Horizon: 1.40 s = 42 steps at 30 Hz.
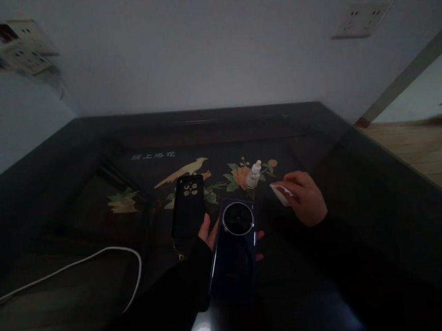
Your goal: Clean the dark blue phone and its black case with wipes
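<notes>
A dark blue smartphone [233, 261] with a large round camera ring faces back-side up in my left hand [208, 232]. The thumb lies along its left edge and fingertips show at its right edge. Right of the phone, my right hand [304, 198] pinches a small white piece of tissue or cloth [282, 196]. A small dropper bottle [252, 177] with a white cap stands upright between the phone and my right hand, on the table. Left of my left hand lies a black phone case [188, 209] with camera cut-outs and a small strap at its lower end.
The dark glossy table [127, 137] carries a painted bird and flowers. A white cable [108, 249] curves across its left side. Behind it rises a wall with a socket plate [362, 20] at right and more sockets [28, 45] at left.
</notes>
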Tool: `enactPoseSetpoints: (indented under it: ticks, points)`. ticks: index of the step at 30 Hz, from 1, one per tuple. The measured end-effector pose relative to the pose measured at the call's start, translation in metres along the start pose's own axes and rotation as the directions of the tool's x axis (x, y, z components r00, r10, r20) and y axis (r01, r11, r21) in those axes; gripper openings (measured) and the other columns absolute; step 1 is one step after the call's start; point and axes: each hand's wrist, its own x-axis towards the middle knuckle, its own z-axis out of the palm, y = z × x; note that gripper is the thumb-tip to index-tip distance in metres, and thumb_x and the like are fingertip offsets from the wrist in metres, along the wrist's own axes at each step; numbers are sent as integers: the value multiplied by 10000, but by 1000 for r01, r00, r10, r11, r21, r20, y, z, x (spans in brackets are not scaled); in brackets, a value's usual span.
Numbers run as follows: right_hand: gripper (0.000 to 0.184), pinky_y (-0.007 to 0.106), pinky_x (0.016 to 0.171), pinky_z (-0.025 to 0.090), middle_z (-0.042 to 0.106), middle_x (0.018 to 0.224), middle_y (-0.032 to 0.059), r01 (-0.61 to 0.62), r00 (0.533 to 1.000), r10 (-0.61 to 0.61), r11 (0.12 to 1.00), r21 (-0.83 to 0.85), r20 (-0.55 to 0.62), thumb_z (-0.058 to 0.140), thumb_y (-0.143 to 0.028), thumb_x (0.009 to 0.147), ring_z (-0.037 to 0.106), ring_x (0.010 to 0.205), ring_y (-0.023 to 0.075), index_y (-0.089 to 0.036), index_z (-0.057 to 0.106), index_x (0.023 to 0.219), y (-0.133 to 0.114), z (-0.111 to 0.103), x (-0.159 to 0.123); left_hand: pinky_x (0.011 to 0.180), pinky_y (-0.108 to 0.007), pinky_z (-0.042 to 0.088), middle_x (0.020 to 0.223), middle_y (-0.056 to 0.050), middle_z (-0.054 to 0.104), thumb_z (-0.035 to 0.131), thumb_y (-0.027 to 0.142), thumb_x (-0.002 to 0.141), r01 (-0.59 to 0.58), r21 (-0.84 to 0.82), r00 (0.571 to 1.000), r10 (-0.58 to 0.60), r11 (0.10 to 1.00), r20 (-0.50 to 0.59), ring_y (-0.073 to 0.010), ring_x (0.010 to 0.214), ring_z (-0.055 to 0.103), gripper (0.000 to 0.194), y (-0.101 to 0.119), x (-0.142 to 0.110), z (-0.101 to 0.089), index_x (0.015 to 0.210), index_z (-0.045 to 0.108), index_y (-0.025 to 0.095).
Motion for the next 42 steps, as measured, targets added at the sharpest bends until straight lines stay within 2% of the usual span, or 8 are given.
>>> enactPoseSetpoints:
  ticks: [4, 9, 15, 18, 24, 29, 33, 42]
  points:
    - [240, 333, 749, 440, 663, 880, 76, 91, 995, -86, 991, -99, 60, 458, -179, 834, 588, 811, 189, -167, 628, 1002, 3, -6, -9, 885, -628, 260, 1235, -171, 483, 401, 594, 734, 0, -12, 997, 1, 1000, 81, -440, 1166, 361, 752, -1, 1, -5, 1359, 115, 290]
    - [302, 317, 782, 477, 640, 1058, 62, 217, 963, -195, 970, -111, 184, 428, -110, 806, 594, 955, 193, -178, 615, 1035, -11, 2, -35, 967, -586, 203, 1283, -141, 453, 408, 554, 757, 52, 27, 949, -58, 998, 309, -377, 1228, 309, 610, -2, 2, -13, 1229, 456, 171]
    - [361, 368, 926, 435, 527, 1223, 82, 219, 938, -200, 975, -35, 283, 378, -116, 842, 480, 1142, 205, -152, 519, 1172, -16, 3, -51, 979, -588, 182, 1347, -110, 375, 369, 588, 759, 59, 79, 910, -86, 995, 406, -379, 1251, 259, 651, -4, 3, -17, 1258, 434, 176]
    - [425, 402, 977, 387, 446, 1296, 104, 179, 929, -173, 984, 13, 326, 451, -291, 848, 386, 1217, 224, -155, 436, 1251, -17, 2, -56, 981, -592, 174, 1347, -117, 374, 372, 598, 753, 53, 92, 902, -87, 994, 422, -380, 1256, 246, 662, -4, 1, -16, 1260, 432, 176]
    - [645, 488, 1041, 225, 237, 1409, 112, 58, 881, -183, 957, 284, 436, 407, -481, 834, 150, 1310, 247, -168, 213, 1364, -16, -12, -58, 961, -594, 209, 1322, -139, 407, 348, 578, 771, 15, 63, 944, -34, 998, 328, -389, 1232, 289, 636, -8, -4, -7, 1256, 424, 174]
    - [414, 390, 994, 363, 442, 1305, 57, -38, 939, -72, 951, 308, 337, 246, -267, 914, 380, 1220, 170, -208, 337, 1314, -10, -28, -54, 932, -614, 228, 1316, -156, 408, 376, 558, 767, -87, 102, 966, 59, 991, 251, -394, 1216, 316, 655, -11, -6, -1, 1310, 313, 198]
    - [349, 375, 915, 454, 552, 1194, 86, -37, 950, -40, 970, 238, 310, 339, -203, 878, 519, 1100, 185, -189, 507, 1184, -13, -28, -62, 926, -606, 256, 1317, -176, 398, 364, 541, 784, -119, 96, 985, 105, 988, 139, -400, 1197, 343, 683, -13, -8, 7, 1341, 243, 164]
    - [315, 587, 989, 245, 532, 1215, 97, 5, 961, -67, 974, 227, 268, 442, -138, 810, 464, 1151, 257, -215, 566, 1090, -26, -28, -63, 850, -676, 292, 1338, -76, 388, 396, 528, 784, -274, 102, 950, 286, 956, -126, -367, 1147, 429, 562, -16, -21, 42, 1304, 276, 353]
